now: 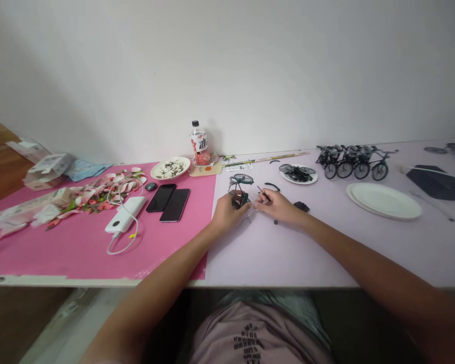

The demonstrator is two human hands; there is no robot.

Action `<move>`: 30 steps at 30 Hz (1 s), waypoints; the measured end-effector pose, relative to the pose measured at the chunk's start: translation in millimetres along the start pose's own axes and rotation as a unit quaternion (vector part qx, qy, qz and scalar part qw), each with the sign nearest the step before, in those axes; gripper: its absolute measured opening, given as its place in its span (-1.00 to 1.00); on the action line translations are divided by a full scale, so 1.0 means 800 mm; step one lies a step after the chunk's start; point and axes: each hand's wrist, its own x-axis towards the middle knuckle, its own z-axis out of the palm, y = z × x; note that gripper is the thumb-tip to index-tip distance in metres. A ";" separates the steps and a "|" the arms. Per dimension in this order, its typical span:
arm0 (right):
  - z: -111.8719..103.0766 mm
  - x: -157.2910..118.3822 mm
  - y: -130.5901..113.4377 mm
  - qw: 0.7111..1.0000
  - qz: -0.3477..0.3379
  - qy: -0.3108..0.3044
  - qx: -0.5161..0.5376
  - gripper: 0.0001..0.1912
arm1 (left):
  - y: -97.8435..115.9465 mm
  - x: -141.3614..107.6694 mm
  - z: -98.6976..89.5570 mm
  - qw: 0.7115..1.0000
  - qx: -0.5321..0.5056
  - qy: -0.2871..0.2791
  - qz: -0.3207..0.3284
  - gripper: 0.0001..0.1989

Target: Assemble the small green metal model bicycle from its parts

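My left hand (pixel 228 215) is closed around a small dark green model bicycle (pixel 241 180), held on end with one wheel up and the other by my thumb. Close beside it, my right hand (pixel 273 205) pinches a thin dark stick-like piece (pixel 263 192), its kind too small to make out. The fingertips of both hands nearly meet at the lower wheel. A curved black part (pixel 272 186) lies just behind my right hand. Some black pieces (pixel 301 207) lie beside my right wrist.
Several finished model bicycles (pixel 352 162) stand at the back right. Near them are a plate of black parts (pixel 298 174) and stacked white plates (pixel 387 200). To the left lie two phones (pixel 175 205), a white power bank (pixel 125 214), petals (pixel 106 192) and a drink bottle (pixel 199 144).
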 end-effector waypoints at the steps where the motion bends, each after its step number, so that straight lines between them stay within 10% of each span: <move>1: 0.000 0.000 0.002 1.000 -0.003 -0.005 -0.008 -0.58 | 0.000 0.000 0.001 1.000 0.003 -0.002 0.002 -0.66; 30: -0.001 0.002 0.011 0.991 -0.048 -0.037 -0.118 -0.70 | -0.005 -0.001 0.002 0.993 0.047 -0.097 0.051 -0.81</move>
